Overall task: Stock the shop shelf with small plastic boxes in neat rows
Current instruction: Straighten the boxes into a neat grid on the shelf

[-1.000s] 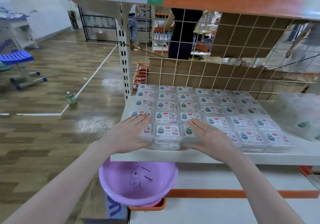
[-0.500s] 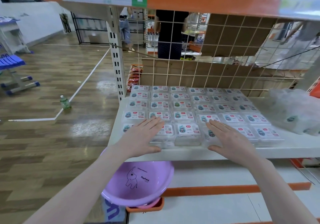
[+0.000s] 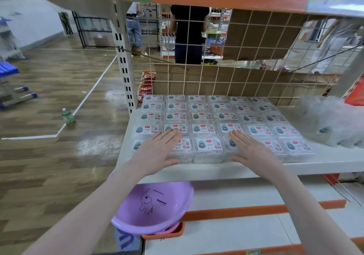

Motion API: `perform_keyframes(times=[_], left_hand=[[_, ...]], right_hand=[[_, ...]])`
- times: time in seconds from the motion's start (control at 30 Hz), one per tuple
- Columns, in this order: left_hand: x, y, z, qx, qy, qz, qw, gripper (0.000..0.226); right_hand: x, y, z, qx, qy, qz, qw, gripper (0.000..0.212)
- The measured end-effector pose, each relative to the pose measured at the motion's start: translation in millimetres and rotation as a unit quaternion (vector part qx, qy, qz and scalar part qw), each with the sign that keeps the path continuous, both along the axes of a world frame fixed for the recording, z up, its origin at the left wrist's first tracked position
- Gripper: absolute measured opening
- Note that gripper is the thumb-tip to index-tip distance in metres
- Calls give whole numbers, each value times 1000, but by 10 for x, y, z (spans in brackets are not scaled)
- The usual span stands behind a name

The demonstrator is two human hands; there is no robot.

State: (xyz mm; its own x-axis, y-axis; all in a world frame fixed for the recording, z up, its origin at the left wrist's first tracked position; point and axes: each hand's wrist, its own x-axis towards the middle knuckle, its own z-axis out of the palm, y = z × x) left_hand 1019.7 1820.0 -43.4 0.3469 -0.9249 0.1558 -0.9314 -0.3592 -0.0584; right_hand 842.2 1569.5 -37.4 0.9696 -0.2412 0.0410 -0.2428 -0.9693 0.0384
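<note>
Plastic boxes (image 3: 202, 129) sit on the white shelf (image 3: 325, 161) in a grid: 5 rows deep, 6 across in the back rows, about 30 total. Left hand (image 3: 157, 150) and right hand (image 3: 252, 149) lie flat, fingers straight, on the front row, gripping nothing. One purple basin (image 3: 151, 205) below, one clear bag (image 3: 334, 121) at shelf's right.

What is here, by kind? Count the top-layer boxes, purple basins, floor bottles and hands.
Small plastic boxes, top layer: 30
Purple basin: 1
Bottle on the floor: 1
Hands, left hand and right hand: 2
Total: 34
</note>
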Motion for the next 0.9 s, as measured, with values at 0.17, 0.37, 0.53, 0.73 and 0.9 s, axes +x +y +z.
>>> perform_keyframes(times=[0.17, 0.37, 0.53, 0.73, 0.9], left_hand=[[-11, -17, 21, -1, 42, 12, 999, 86], [-60, -78, 22, -23, 40, 23, 999, 87], [-167, -275, 76, -33, 42, 14, 998, 86], [-425, -660, 117, -37, 31, 17, 999, 83], [-640, -998, 126, -24, 20, 39, 999, 82]], right_hand=[[-68, 21, 8, -21, 0, -6, 1000, 84], [-240, -6, 35, -11, -23, -45, 999, 86], [-462, -114, 58, -10, -29, -85, 996, 83], [-752, -421, 51, -15, -35, -94, 995, 76], [-721, -742, 38, -25, -21, -21, 999, 74]])
